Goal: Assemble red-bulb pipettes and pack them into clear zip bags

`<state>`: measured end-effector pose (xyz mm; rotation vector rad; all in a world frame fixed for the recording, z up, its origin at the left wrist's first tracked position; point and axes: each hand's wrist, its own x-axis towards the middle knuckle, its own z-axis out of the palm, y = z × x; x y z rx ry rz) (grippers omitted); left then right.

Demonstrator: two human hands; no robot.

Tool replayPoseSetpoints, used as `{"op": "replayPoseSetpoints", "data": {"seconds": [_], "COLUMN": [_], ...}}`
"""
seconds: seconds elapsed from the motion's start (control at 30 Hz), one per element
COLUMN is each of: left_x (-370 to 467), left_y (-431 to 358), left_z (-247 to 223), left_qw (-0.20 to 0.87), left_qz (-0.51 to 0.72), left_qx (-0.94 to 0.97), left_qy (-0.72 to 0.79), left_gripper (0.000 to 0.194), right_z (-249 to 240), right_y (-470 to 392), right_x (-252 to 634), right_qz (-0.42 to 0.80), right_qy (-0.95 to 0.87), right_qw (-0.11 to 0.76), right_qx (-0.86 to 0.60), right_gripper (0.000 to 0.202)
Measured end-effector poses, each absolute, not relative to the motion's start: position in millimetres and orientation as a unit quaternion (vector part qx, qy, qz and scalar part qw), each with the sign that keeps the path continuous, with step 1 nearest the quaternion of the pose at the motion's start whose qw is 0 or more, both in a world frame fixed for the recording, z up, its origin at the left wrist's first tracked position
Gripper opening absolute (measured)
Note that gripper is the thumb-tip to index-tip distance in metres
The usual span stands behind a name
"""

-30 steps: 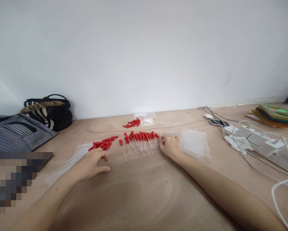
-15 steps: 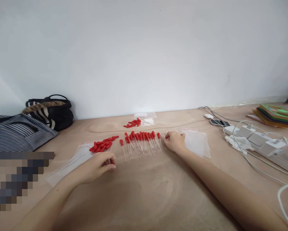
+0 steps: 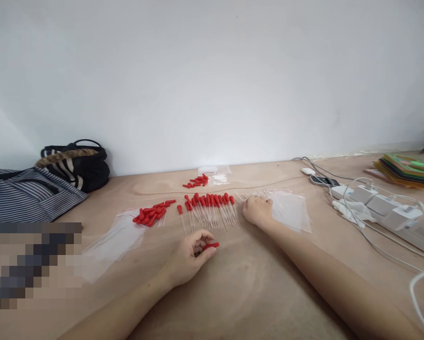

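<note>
My left hand [image 3: 194, 257] holds a red rubber dropper bulb [image 3: 212, 245] between thumb and fingers, above the table in front of the droppers. My right hand [image 3: 257, 209] rests curled over loose glass dropper tubes [image 3: 266, 195]; its fingertips are hidden, and what they grip does not show. Between the hands lies a row of glass droppers [image 3: 212, 212] capped with red bulbs, tips toward me. Left of them, a heap of loose red bulbs [image 3: 150, 215] sits on a clear plastic bag [image 3: 112, 245].
Another plastic bag [image 3: 293, 212] lies under the tubes at right. Farther back are a few more red bulbs [image 3: 197, 180] and bagged tubes [image 3: 219, 178]. A power strip with white chargers and cables [image 3: 392, 208] occupies the right side; bags [image 3: 80, 165] stand at left.
My left hand has moved right from beside the bulb heap, and a red bulb now shows in its fingers. My right hand has shifted only slightly among the tubes.
</note>
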<state>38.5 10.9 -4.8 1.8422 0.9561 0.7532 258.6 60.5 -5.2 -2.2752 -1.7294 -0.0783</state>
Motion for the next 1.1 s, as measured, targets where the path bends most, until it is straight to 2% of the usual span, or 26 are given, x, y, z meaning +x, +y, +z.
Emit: {"op": "replayPoseSetpoints", "data": {"seconds": [0.1,0.2,0.3,0.43,0.9,1.1], "left_x": [38,37,38,37,36,38], "left_y": [15,18,19,18,19,18], "left_z": [-5,-3,-1,-1,0,-1], "left_qw": [0.509,0.539,0.542,0.539,0.564,0.550], "left_qz": [0.298,0.299,0.321,0.339,0.386,0.396], "left_qx": [0.703,0.680,0.660,0.647,0.595,0.597], "left_qy": [0.398,0.397,0.409,0.421,0.423,0.431], "left_gripper": [0.033,0.031,0.031,0.030,0.033,0.029], "right_z": [-3,-6,-10,-10,-12,-12], "right_y": [53,39,20,1,-8,-9], "right_x": [266,269,262,246,238,234], "right_qz": [0.018,0.128,0.181,0.158,0.171,0.162], "right_qy": [-0.613,-0.683,-0.738,-0.791,-0.822,-0.823], "right_qw": [0.254,0.380,0.428,0.410,0.377,0.367], "right_qx": [-0.748,-0.610,-0.489,-0.426,-0.391,-0.402], "right_gripper": [0.026,0.018,0.020,0.023,0.033,0.027]}}
